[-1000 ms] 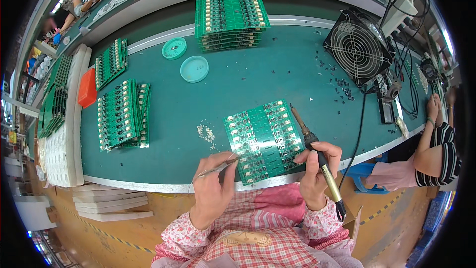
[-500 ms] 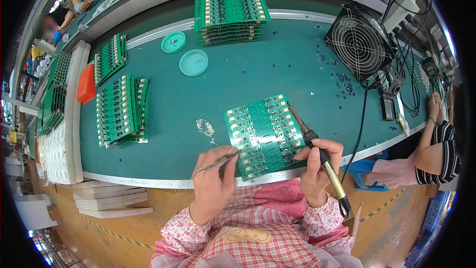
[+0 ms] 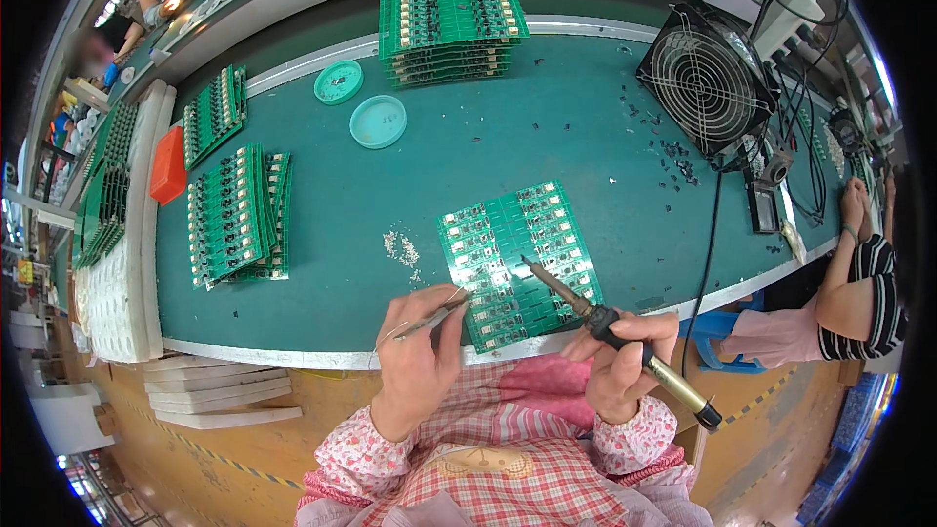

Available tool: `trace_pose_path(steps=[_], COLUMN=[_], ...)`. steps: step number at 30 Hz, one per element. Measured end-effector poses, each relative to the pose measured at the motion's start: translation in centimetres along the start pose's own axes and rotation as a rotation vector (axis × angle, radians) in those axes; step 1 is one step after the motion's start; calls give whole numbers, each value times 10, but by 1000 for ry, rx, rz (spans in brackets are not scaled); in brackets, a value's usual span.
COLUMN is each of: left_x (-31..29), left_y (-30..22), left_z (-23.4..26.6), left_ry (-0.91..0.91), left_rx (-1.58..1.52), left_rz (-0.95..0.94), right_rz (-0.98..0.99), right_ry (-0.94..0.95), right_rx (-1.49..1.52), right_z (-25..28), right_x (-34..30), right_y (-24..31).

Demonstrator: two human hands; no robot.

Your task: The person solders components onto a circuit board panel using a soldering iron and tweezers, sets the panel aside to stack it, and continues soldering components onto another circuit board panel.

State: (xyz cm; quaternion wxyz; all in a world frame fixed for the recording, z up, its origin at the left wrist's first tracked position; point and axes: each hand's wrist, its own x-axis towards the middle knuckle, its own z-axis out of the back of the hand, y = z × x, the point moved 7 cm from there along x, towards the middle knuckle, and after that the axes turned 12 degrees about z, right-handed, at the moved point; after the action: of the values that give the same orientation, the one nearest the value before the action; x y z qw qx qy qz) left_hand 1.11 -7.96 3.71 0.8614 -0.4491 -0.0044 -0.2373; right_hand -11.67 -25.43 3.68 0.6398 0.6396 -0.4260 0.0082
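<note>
The board (image 3: 508,222) lies flat on the desk (image 3: 322,234), at the centre of the frame, its lower edge at the desk's near rim. The left hand (image 3: 420,351), at lower centre, grips the tweezers (image 3: 427,323) between bent fingers; their points meet the lower left side of the board, but whether they pinch a part is too small to tell. A thin strand (image 3: 374,352) shows beside this hand; its ends are hard to make out. The right hand (image 3: 623,363) has its fingers wrapped around the grip of the iron (image 3: 607,326). The iron's tip points to the upper left, over the middle of the board; contact cannot be confirmed. The iron's shaft and the right hand obscure part of the board's lower right. Glare washes out some components. At upper right, cables partly obscure the area behind the fan (image 3: 701,88). The co-worker (image 3: 847,307) at the right is only partly visible.
</note>
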Motion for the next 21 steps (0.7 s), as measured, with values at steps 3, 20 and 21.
trace_pose_path(steps=[3,20,21], left_x=[0,0,0], left_y=[0,1,1], left_z=[0,-1,-1], left_ry=[-9,-4,-3], left_rx=[-6,14,14], left_rz=[2,10,8], right_rz=[48,46,41], right_ry=[53,108,112], right_rx=[56,78,85], right_z=[-7,-16,-16], right_x=[4,9,9], right_y=[7,0,-1])
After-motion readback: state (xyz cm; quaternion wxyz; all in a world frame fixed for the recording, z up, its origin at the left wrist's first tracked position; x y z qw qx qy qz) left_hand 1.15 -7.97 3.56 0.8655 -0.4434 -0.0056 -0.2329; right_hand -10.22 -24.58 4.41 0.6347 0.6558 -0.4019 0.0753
